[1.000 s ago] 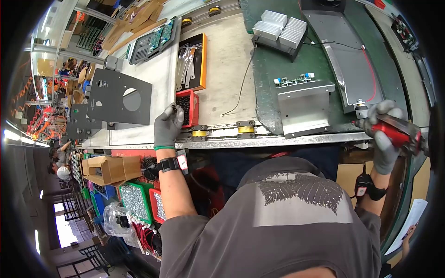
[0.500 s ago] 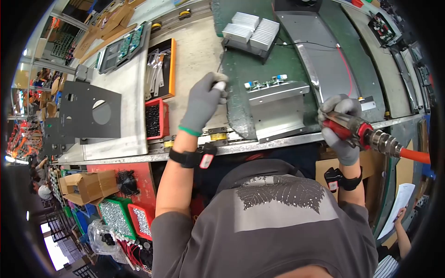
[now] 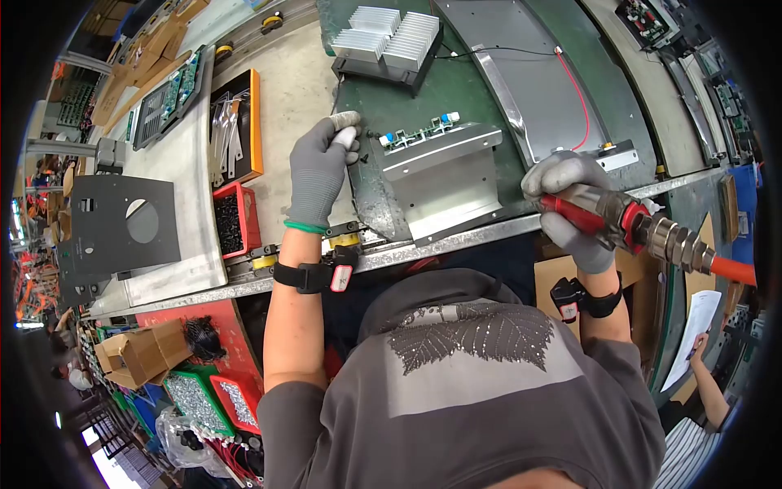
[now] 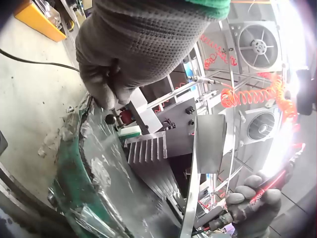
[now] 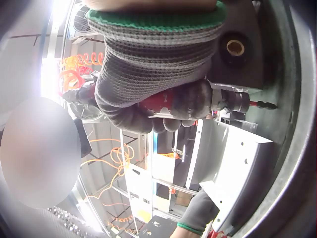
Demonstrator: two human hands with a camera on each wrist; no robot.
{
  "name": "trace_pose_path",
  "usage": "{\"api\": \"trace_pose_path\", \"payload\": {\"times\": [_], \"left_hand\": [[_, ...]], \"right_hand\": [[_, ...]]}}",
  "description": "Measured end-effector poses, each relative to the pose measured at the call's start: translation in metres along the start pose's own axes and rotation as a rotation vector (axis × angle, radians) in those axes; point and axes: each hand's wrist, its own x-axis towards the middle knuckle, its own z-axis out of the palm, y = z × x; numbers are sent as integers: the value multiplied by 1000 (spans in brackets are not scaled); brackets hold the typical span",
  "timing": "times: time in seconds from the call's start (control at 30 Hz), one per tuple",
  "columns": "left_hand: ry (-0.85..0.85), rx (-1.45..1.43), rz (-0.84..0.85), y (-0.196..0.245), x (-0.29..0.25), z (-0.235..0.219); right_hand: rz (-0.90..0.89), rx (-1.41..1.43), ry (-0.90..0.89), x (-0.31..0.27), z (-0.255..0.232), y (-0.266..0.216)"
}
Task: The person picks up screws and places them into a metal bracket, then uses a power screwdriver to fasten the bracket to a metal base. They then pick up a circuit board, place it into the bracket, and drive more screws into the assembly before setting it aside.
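Right grip (image 3: pixel 573 238) was wrapped round red driver (image 3: pixel 599 210); left grip (image 3: pixel 319 169) part-curled, hold indeterminable. Right-wrist view showed bit (image 5: pixel 262 104) at frame right, hidden in head view.

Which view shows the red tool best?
Right wrist view: the tool is close, its bit visible, though the right hand covers part. The head view shows its body and orange hose, no clear bit; the left wrist view shows it small, partly covered.

Bracket (image 3: pixel 446 191): bent silver metal, on the bench (image 3: pixel 471 90). Circuit board (image 3: pixel 418 133): green, blue-and-white connectors, along the bracket's far edge. Power screwdriver (image 3: pixel 612 216): red, gripped by the right hand (image 3: pixel 566 173), right of the bracket. Dark fastener (image 4: pixel 110 119): at the left hand (image 3: pixel 320 169), left of the bracket.
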Motion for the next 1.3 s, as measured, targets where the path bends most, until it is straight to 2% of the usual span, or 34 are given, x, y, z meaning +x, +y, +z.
{"api": "trace_pose_path", "payload": {"times": [0.17,0.2,0.27,0.3,0.33,0.37,0.5,0.7,0.9,0.97,1.03,1.1,1.3], "left_hand": [[19,-271,-102,22,-27,-9],[21,-207,-159,33,-38,-12],[-49,-317,-191,43,-63,-16],[-100,-386,-219,43,-73,-17],[-191,-448,-245,44,-82,-14],[-276,-511,-263,47,-89,-9],[-351,-662,-415,64,-101,7],[-480,-752,-397,67,-102,13],[-468,-778,-344,67,-106,24],[-461,-780,-362,71,-106,25],[-458,-779,-384,70,-105,25],[-558,-869,-328,64,-104,25],[-519,-852,-356,64,-105,33]], "right_hand": [[-55,57,-66,4,-3,-3],[-59,112,-76,6,-4,-7],[-253,145,-200,29,1,-35],[-328,128,-119,38,13,-48],[-431,163,-287,51,6,-54],[-487,211,-313,61,17,-63],[-486,432,-343,64,42,-72],[-524,348,-411,69,65,-68],[-558,363,-411,74,72,-64],[-547,370,-499,77,70,-63],[-547,361,-500,76,70,-63],[-548,341,-495,75,70,-63],[-554,279,-477,72,72,-65]]}}
